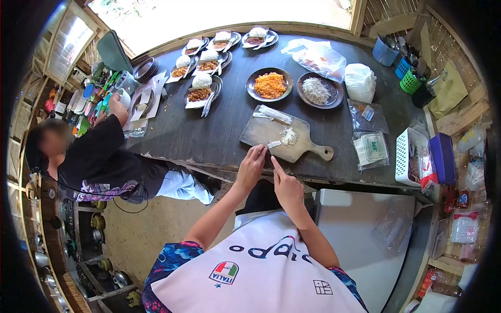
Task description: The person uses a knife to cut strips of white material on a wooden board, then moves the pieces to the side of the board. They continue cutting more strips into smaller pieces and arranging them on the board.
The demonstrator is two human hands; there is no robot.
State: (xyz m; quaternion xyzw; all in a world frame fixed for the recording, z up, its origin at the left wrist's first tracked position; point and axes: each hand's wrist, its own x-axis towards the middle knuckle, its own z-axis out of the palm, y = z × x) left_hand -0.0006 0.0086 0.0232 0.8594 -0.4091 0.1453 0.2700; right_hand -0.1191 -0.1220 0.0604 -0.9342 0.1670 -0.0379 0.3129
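Knife (269, 149), partly hidden, gripped by right hand (288, 188); can't tell whether left hand (252, 163) pinches anything.

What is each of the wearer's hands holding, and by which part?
The right hand holds a knife, apparently by its handle, index finger pointing along the blade. The left hand is at white strips; whether it grips any is unclear.

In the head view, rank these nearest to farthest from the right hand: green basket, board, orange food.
1. Board, just ahead of the right hand.
2. Orange food, beyond the board.
3. Green basket, far back right.
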